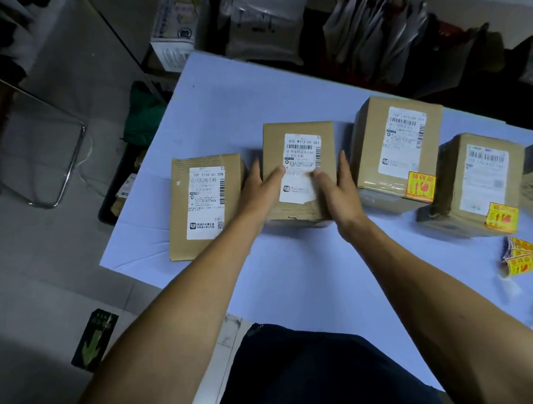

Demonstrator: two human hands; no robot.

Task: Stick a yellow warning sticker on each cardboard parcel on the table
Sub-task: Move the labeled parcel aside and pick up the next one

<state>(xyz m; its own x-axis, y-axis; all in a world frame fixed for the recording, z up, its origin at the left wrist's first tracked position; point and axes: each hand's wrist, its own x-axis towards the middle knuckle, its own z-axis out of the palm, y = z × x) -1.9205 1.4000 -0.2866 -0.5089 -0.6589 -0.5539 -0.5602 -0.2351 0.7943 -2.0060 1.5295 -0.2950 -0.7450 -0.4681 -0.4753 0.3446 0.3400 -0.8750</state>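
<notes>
1. Dark trousers [314, 369] lowest in view, at the near edge of the pale blue table [294, 277].
2. Two bare forearms reaching forward from there to the middle parcel [300, 169].
3. Left hand [258, 196] flat against that parcel's left side, fingers straight, thumb laid on its top over the white shipping label [302, 166].
4. Right hand [338, 192] flat against the right side, fingers straight, thumb on the same label; parcel clasped between both hands, no yellow sticker showing on it.
5. Flat parcel [203, 205] just left of the left hand, white label only, no yellow showing.
6. Taller parcel [395, 148] to the right, yellow warning sticker [420, 186] on its near top corner.
7. Fourth parcel [477, 184] farther right, crumpled yellow sticker [502, 217] at its near lower corner.
8. Loose strip of yellow stickers [521, 256] curled on the table, near the fourth parcel and well apart from both hands.
9. Grey floor and a metal chair frame [66, 169] off to the left.
</notes>
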